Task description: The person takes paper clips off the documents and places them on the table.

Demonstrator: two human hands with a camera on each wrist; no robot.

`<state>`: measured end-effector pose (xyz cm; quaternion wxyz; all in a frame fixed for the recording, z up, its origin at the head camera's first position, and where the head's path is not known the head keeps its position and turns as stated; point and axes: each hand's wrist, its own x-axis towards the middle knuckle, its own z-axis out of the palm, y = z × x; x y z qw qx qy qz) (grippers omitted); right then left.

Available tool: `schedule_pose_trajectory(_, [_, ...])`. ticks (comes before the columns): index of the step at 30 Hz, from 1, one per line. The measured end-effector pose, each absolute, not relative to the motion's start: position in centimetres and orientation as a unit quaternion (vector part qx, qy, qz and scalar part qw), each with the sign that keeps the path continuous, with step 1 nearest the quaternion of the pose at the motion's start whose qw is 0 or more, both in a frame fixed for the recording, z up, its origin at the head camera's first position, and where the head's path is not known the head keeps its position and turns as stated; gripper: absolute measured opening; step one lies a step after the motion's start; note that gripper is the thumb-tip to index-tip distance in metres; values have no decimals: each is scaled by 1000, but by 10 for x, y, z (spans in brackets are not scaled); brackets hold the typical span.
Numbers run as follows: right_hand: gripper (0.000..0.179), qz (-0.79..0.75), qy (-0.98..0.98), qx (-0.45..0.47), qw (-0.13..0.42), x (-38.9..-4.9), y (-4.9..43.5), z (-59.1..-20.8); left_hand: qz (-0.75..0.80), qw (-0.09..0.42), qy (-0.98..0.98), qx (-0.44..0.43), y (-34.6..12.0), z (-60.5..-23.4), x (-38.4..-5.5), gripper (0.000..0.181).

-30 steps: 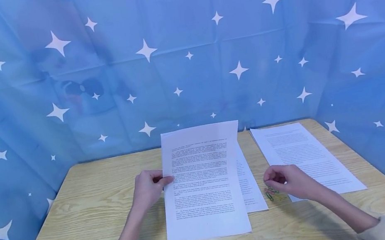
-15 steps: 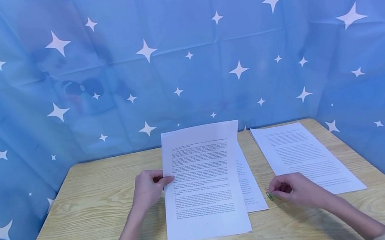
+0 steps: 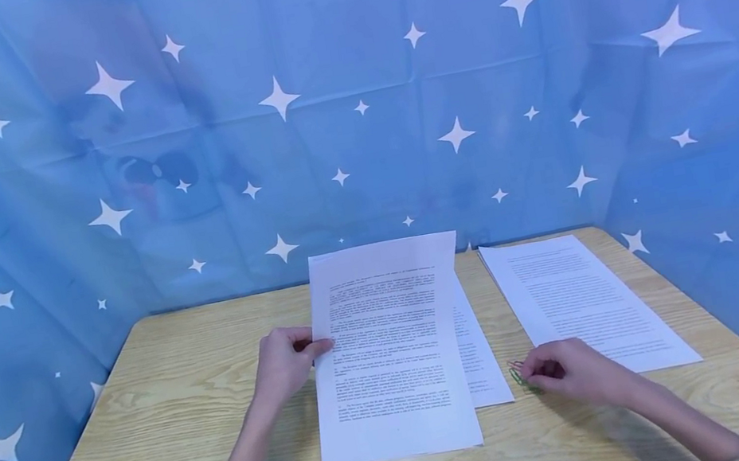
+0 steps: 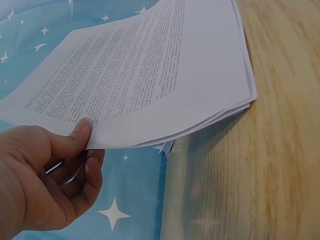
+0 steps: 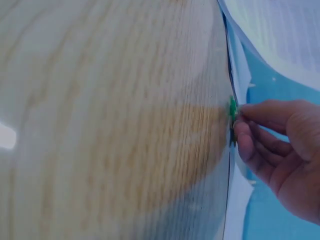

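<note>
In the head view, my left hand (image 3: pixel 288 360) pinches the left edge of a stack of printed paper (image 3: pixel 389 356), thumb on top. The left wrist view shows the stack's (image 4: pixel 200 75) several sheets bowed and raised off the table at that edge. My right hand (image 3: pixel 576 371) is low over the table with curled fingers, its fingertips at a small group of green and reddish paper clips (image 3: pixel 518 376). In the right wrist view, thumb and fingertips come close together right beside a green clip (image 5: pixel 232 107). Whether a clip is between them is hidden.
A second printed stack (image 3: pixel 480 358) lies partly under the held one. Another stack of printed pages (image 3: pixel 584 301) lies on the right, behind my right hand. The wooden table (image 3: pixel 203 370) ends against a blue curtain (image 3: pixel 353 128) with white stars.
My right hand has moved down and slightly right, from above the paper clips to their right side, and covers part of them now. My left hand and the paper keep their place.
</note>
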<state>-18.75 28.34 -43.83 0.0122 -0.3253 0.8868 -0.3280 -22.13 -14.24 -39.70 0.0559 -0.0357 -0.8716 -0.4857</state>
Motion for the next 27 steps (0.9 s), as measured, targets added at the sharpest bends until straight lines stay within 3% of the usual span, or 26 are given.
schedule_pose_trajectory(7, [8, -319, 894, -316, -18, -189, 286, -431, -489, 62, -869, -42, -143, -397, -221, 10])
schedule_pose_trajectory(14, [7, -330, 899, -287, -12, -196, 287, -418, -489, 59, -869, -42, -144, -397, -221, 11])
schedule_pose_trajectory(27, [8, -351, 897, -255, -86, -213, 276, -408, -490, 56, -869, -36, -144, -397, -223, 11])
